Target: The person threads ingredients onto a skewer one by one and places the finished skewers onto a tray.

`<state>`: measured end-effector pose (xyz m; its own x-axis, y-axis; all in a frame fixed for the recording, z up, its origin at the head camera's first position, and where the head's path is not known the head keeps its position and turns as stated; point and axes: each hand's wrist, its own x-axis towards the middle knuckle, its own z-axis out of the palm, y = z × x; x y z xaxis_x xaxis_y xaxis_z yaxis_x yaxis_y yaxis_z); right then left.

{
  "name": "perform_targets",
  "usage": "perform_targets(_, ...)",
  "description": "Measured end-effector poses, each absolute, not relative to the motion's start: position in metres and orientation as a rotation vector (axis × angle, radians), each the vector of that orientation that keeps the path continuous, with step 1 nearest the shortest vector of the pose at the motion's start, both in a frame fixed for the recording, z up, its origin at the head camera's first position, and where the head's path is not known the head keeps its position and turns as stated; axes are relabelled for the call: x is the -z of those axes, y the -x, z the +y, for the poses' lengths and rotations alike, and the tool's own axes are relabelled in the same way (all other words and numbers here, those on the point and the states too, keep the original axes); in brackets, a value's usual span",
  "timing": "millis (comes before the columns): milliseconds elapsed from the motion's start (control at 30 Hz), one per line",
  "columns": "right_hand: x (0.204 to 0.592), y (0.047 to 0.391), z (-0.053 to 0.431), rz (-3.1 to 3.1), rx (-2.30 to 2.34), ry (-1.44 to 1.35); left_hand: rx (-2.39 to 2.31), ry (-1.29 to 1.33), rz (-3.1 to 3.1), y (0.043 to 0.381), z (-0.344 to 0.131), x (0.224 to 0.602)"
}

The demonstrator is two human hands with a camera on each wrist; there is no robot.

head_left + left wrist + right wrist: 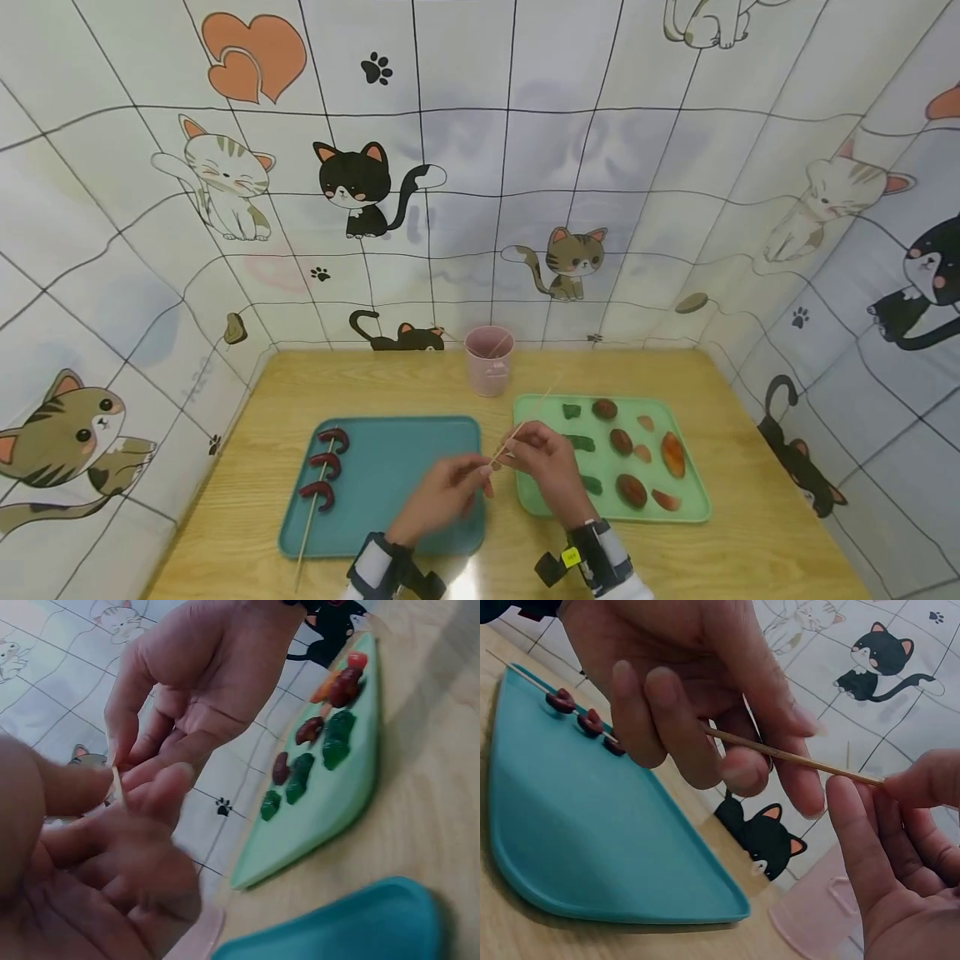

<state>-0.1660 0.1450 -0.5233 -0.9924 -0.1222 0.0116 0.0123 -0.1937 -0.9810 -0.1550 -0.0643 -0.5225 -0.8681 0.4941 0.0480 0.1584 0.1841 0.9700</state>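
Note:
A thin wooden skewer (802,758) runs between the two hands. My left hand (444,493) holds it with thumb and fingers near the lower end, over the right side of the teal tray (408,433). My right hand (553,471) pinches it further along, at the left edge of the light green tray (536,500). The skewer's far part points up and away toward the back right. No food shows on the part of it in sight. On the teal tray lies another skewer (307,533) threaded through three curled dark red pieces (325,464).
The green tray carries several green pieces (580,442), dark brown oval pieces (632,491), and orange pieces (672,455). Behind the trays a pink cup (489,367) with a thin stick in it stands near the wall sheet, which is printed with cats.

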Motion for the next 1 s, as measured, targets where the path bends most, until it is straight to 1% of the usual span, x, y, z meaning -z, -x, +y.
perform_targets(200, 0.538, 0.162, 0.136, 1.838, 2.355, 0.058, -1.690, -0.610, 2.280, 0.148, -0.068, 0.532)
perform_targets(333, 0.541, 0.161, 0.132, 1.799, 2.370, 0.036, -1.605, -0.651, 2.362, 0.145, -0.070, 0.536)
perform_targets(433, 0.540, 0.160, 0.128, 1.773, 2.366, 0.044, -1.551, -0.679, 2.449, 0.143, -0.071, 0.538)
perform_targets(533, 0.537, 0.159, 0.127, 1.782, 2.316, 0.092, -1.564, -0.650, 2.484, 0.141, -0.071, 0.540)
perform_targets(767, 0.529, 0.169, 0.140, 2.028, 2.109, 0.263, -1.702, -0.493, 2.457, 0.139, -0.077, 0.541)
perform_targets(1000, 0.521, 0.188, 0.171, 2.525, 1.780, 0.293, -1.694, -0.354, 2.485, 0.139, -0.095, 0.540)
